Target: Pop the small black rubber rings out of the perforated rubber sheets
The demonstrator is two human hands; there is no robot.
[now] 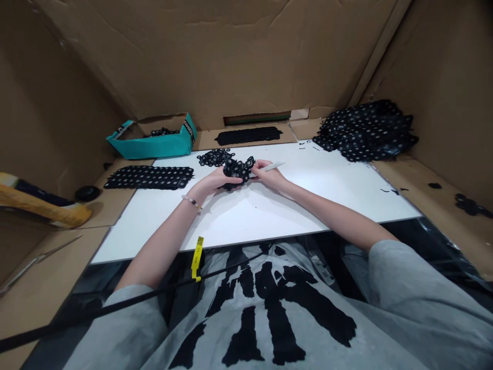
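A bent black sheet of joined rings (238,167) is held above the white board (292,205). My left hand (220,179) is closed around its left side, thumb across the front. In my right hand (267,173) is a slim white pen-like tool (275,165), its shaft pointing up to the right. The tool's tip meets the sheet's right edge, and the exact contact is hidden by my fingers. Just behind my left hand lies a pile of loose black rings (214,157).
A teal open box (154,148) holding black pieces stands at back left. Flat ring sheets lie at left (149,177) and back (248,135), with a sheet stack (365,131) at right. Scissors (38,259) and a yellow roll (42,203) are far left. Cardboard walls (246,61) surround the board.
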